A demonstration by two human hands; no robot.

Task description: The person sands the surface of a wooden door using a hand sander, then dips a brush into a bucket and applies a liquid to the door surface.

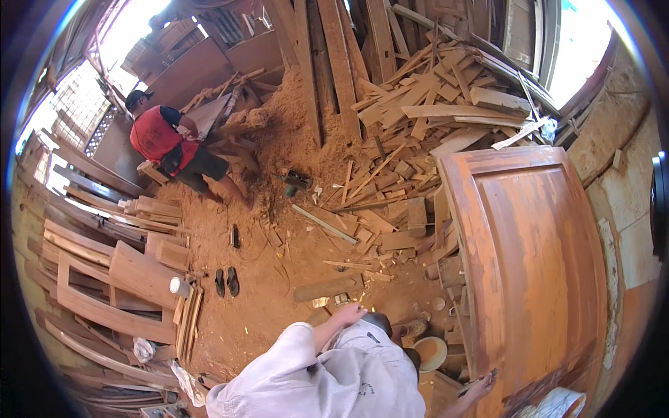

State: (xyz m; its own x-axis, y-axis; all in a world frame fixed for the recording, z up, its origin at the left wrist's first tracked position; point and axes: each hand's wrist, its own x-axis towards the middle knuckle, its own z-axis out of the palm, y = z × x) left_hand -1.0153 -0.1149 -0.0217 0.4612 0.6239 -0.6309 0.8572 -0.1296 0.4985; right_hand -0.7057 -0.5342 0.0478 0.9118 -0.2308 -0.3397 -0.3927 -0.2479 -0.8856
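A large reddish-brown wooden door panel (536, 237) stands on my right, its finish patchy and darker toward the lower end. My right hand (479, 385) is at the panel's near edge, with fingers closed round a small dark object too small to name. Over by my knee, my left hand (350, 313) lies with its fingers stretched out and no object visible in it. Between my legs and the panel sits a round pale bowl (430, 353) with orange-brown contents. White bunched material (557, 404) lies low against the panel.
A heap of wood offcuts (418, 104) rises ahead, beside sawdust (289, 111). Stacked boards and frames (111, 279) line the left, with a white container (179, 286) on them. Sandals (226, 282) lie on the floor. A person in a red top (164, 139) stands far left.
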